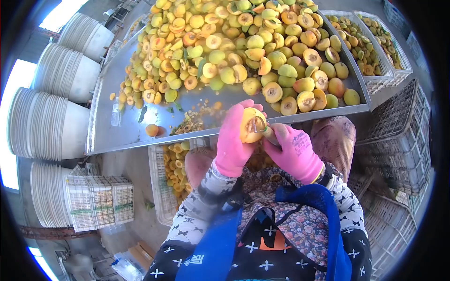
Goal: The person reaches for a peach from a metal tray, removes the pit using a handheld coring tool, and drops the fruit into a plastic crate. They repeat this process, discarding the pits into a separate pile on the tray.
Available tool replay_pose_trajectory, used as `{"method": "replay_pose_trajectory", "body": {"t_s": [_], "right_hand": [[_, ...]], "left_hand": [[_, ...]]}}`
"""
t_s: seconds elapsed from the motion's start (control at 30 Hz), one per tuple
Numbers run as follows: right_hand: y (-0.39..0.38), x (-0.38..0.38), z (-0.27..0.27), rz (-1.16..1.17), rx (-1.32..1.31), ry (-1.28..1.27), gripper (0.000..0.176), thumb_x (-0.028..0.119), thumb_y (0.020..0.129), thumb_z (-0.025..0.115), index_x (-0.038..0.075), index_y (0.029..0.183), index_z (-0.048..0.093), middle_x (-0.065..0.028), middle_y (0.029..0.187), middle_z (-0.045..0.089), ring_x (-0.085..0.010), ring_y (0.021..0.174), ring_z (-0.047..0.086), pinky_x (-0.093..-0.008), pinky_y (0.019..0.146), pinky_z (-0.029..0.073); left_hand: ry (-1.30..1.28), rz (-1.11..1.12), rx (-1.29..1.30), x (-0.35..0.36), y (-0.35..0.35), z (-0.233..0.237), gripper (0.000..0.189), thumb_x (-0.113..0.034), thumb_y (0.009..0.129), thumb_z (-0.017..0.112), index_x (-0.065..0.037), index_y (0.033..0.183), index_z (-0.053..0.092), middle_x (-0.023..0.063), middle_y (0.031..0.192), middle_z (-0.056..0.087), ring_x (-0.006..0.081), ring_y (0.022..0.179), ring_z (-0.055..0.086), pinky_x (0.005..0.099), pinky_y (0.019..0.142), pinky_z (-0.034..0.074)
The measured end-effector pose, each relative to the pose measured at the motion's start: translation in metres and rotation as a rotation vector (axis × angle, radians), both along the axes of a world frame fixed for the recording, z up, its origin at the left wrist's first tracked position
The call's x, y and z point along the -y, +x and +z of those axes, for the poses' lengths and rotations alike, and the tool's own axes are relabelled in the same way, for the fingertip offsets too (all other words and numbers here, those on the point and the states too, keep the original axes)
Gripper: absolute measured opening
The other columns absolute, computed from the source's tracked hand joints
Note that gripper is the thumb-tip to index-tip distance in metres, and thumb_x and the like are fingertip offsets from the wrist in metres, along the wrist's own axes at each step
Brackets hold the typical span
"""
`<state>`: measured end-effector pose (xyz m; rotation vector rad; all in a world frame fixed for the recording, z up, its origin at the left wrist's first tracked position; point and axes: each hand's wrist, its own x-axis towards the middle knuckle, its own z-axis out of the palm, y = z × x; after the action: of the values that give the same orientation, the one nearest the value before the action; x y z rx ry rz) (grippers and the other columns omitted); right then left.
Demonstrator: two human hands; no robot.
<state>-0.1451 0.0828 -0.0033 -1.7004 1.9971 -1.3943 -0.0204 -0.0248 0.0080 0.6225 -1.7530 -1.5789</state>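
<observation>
My left hand (231, 143), in a pink glove, grips a halved yellow peach (248, 129) with the cut face turned right. My right hand (297, 152), gloved the same way, is closed round the short handle of a pitting knife (268, 133). The knife's curved metal loop rests against the middle of the peach's cut face. Both hands are just over the near edge of a metal table (105, 129). A large heap of halved peaches (225, 42) covers the far part of it, many showing stones or hollows.
Removed stones and scraps (190, 122) and a lone peach (152, 130) lie on the table. Below stands a crate (161, 206) of pitted halves. Filled crates (375, 82) are at the back right, stacked crates (393, 136) at right, stacked white tubs (44, 124) at left.
</observation>
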Motion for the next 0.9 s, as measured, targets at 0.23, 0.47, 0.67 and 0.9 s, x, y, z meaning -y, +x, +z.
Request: {"method": "replay_pose_trajectory", "body": {"t_s": [0.23,0.47,0.67,0.9], "right_hand": [[-0.003,-0.001,-0.013,0.009,-0.233,0.161,0.024,0.024,0.087,0.065,0.010,0.104,0.056,-0.0120,0.085,0.065,-0.0310,0.071,0.066,-0.0428,0.065,0.049],[-0.005,-0.003,-0.017,0.219,-0.004,0.211,0.021,0.018,0.084,0.065,0.007,0.096,0.053,-0.0160,0.077,0.062,-0.0375,0.074,0.064,-0.0471,0.065,0.050],[0.011,-0.004,-0.023,0.239,0.283,0.140,0.019,0.015,0.084,0.065,0.004,0.095,0.054,-0.0172,0.074,0.063,-0.0369,0.069,0.064,-0.0441,0.059,0.048],[-0.005,-0.004,-0.003,0.427,0.854,0.578,0.024,0.022,0.087,0.066,0.002,0.093,0.055,-0.0087,0.067,0.057,-0.0199,0.050,0.056,-0.0335,0.049,0.045]], "left_hand": [[0.247,0.028,-0.040,-0.003,-0.003,0.010,0.038,-0.013,0.096,0.059,0.000,0.130,0.050,0.0141,0.119,0.062,0.0234,0.105,0.064,0.0351,0.092,0.054],[0.468,-0.019,-0.051,0.005,0.005,-0.007,0.032,-0.012,0.093,0.061,-0.001,0.123,0.057,0.0125,0.108,0.066,0.0219,0.098,0.065,0.0347,0.086,0.055],[0.443,0.248,-0.196,-0.010,-0.019,-0.011,0.031,-0.025,0.099,0.059,-0.001,0.118,0.060,0.0126,0.105,0.067,0.0208,0.092,0.066,0.0333,0.075,0.057],[0.488,-0.010,0.004,0.010,-0.014,0.002,0.042,-0.038,0.102,0.053,0.002,0.106,0.064,0.0122,0.090,0.068,0.0179,0.075,0.066,0.0291,0.068,0.055]]}}
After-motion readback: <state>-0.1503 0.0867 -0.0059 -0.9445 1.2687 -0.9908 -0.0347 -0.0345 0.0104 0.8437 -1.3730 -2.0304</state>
